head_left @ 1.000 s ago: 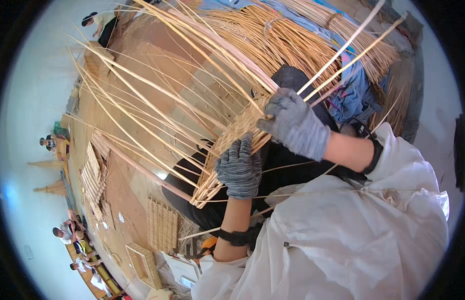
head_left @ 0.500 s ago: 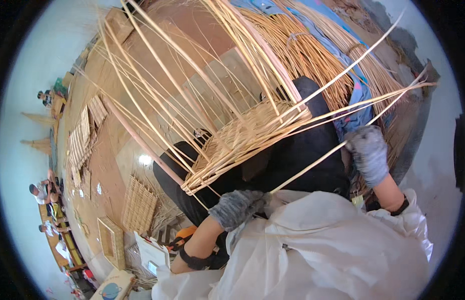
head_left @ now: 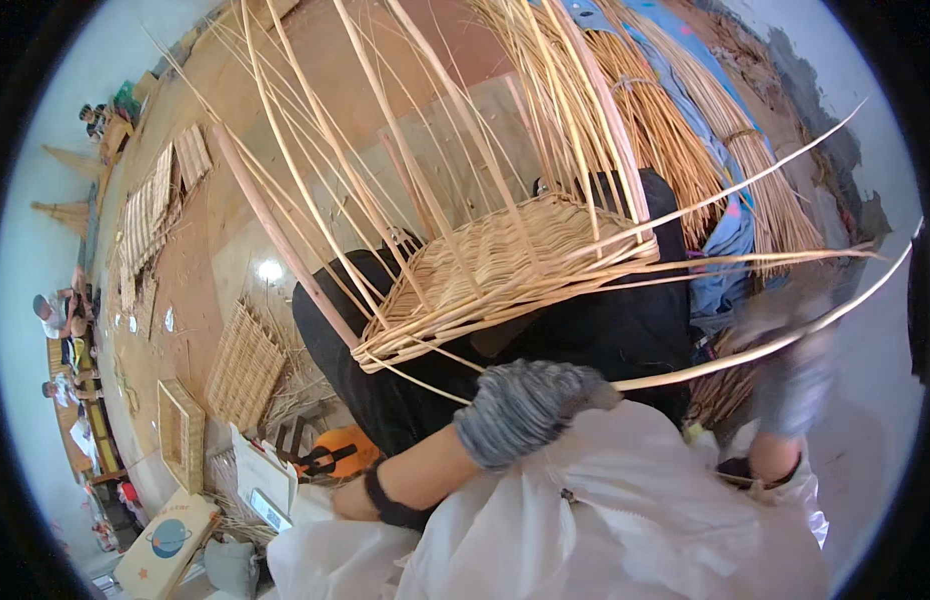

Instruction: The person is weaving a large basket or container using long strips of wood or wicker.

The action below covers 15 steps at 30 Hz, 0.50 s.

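A half-woven wicker basket (head_left: 505,250) rests across my dark-trousered lap, its woven base facing up. Thin rods and thicker pinkish corner posts (head_left: 275,235) stand up from its edges. My left hand (head_left: 530,410), in a grey knitted glove, is closed around a pale wicker rod (head_left: 705,370) just in front of the basket's near edge. From that grip the rod runs right and curves up to a tip at the far right. My right hand (head_left: 793,375), also gloved, is beside this rod, but motion smears its fingers. Other loose rod ends (head_left: 765,258) stick out from the basket's right corner.
Bundles of wicker rods (head_left: 655,120) lie on a blue cloth (head_left: 720,215) beyond my right knee. On the floor at left are woven panels (head_left: 247,360), a rectangular woven tray (head_left: 188,440), an orange-and-black tool (head_left: 340,452) and a box (head_left: 165,545). People (head_left: 60,315) sit farther off.
My right hand has moved right and downward, and the rod now bows upward toward its tip. My left hand has shifted right, and the basket sits slightly differently in view.
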Each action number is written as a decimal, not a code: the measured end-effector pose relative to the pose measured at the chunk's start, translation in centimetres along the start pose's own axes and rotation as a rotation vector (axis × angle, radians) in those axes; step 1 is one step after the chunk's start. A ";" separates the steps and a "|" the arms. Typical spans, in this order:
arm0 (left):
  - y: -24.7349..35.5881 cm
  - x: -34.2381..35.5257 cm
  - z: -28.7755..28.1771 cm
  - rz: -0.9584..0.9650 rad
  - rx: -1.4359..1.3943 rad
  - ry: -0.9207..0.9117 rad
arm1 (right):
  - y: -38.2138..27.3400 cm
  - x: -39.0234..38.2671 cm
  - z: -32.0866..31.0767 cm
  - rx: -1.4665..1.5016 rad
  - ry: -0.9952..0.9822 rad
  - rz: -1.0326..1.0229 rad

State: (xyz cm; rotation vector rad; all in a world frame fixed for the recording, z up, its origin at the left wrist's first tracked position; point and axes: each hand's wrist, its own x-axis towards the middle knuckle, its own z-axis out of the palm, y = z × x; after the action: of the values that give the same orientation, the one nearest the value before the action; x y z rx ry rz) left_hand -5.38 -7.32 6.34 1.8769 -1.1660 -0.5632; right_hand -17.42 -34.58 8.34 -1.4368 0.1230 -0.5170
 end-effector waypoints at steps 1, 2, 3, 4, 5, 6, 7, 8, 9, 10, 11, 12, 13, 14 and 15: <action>0.1 0.6 0.1 0.006 -0.008 0.000 | 0.9 -1.0 1.7 -0.211 -0.132 0.088; 0.3 0.8 -0.1 0.059 0.229 0.027 | 0.8 0.1 3.6 -0.248 -0.310 0.078; 0.3 0.7 -0.4 0.108 0.461 0.062 | -0.1 1.6 5.1 -0.289 -0.500 0.066; 0.2 0.4 -0.5 0.014 0.504 0.001 | -1.5 2.3 4.8 -0.263 -0.411 0.074; -0.4 0.0 -1.0 0.001 0.497 0.014 | -2.3 3.0 4.0 -0.235 -0.325 0.082; -1.1 0.1 -1.7 0.008 0.358 0.088 | -2.8 1.5 0.2 -0.136 0.064 0.123; -2.1 0.3 -1.9 0.014 0.215 0.158 | -5.1 3.4 -2.7 -0.088 -0.150 0.178; -3.7 -0.3 -0.3 -0.174 0.171 0.296 | -5.2 4.1 -2.6 -0.070 0.021 0.103; -3.4 0.3 -0.2 -0.182 0.173 0.307 | -5.0 4.7 -2.0 -0.046 0.185 0.034; -3.2 1.6 0.2 -0.163 0.421 0.535 | -3.2 5.5 0.3 -0.030 0.021 0.063; -3.4 2.4 0.5 -0.135 0.664 0.755 | -1.2 5.7 3.6 -0.021 -0.137 0.092; -3.9 1.9 0.6 -0.116 0.739 0.597 | -0.4 5.6 6.1 -0.142 -0.085 0.074; -4.0 1.5 0.5 -0.122 0.737 0.608 | 0.3 6.1 7.1 -0.075 -0.132 0.095; -3.9 0.9 0.4 0.005 0.675 0.542 | 1.0 6.2 7.5 -0.020 -0.158 0.116; -3.7 0.1 0.5 0.133 0.609 0.471 | 1.5 6.1 7.7 0.035 -0.179 0.141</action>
State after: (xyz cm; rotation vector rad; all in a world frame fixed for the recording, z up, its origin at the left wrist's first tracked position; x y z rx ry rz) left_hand -3.84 -6.77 2.97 2.2386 -1.2003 0.3457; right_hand -8.67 -29.95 9.40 -1.4218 0.0712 -0.2729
